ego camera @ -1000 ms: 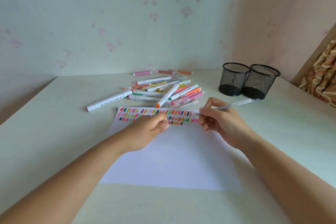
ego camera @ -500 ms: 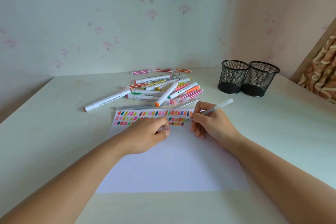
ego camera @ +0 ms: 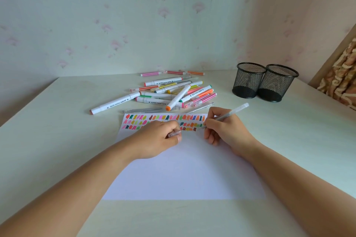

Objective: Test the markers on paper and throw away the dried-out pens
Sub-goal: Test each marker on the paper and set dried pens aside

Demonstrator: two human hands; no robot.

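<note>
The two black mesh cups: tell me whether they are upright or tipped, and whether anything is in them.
Upright: both mesh cups stand on their bases with rims up, side by side. No pens show through the mesh or above the rims, so they look empty.

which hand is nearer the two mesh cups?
Right. The right hand, holding a pen, sits just front-left of the mesh cups; the left hand lies farther left on the paper.

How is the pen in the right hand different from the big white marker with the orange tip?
The pen is thin, pale grey and held slanted in the right hand, tip at the paper. The orange-tipped marker is fatter, white with printing, and lies on the pile. Both are long and straight.
</note>
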